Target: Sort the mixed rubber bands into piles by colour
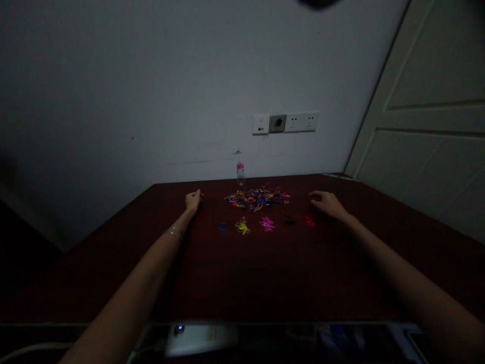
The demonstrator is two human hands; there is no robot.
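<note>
A mixed heap of small coloured rubber bands (257,197) lies toward the back of the dark red table. In front of it runs a row of sorted groups: blue bands (223,228), yellow bands (242,226), pink bands (267,224), black bands (289,221) and red bands (308,221). My left hand (193,200) rests on the table left of the heap, its fingers curled closed; whatever they may hold is hidden. To the right of the heap, above the red bands, my right hand (328,203) is open, thumb and forefinger apart.
A clear bottle with a pink top (240,174) stands behind the heap near the wall. Sockets (285,123) are set in the wall, and a panelled door (428,131) is at right. Below the table's front edge are a white device (200,339) and a cable.
</note>
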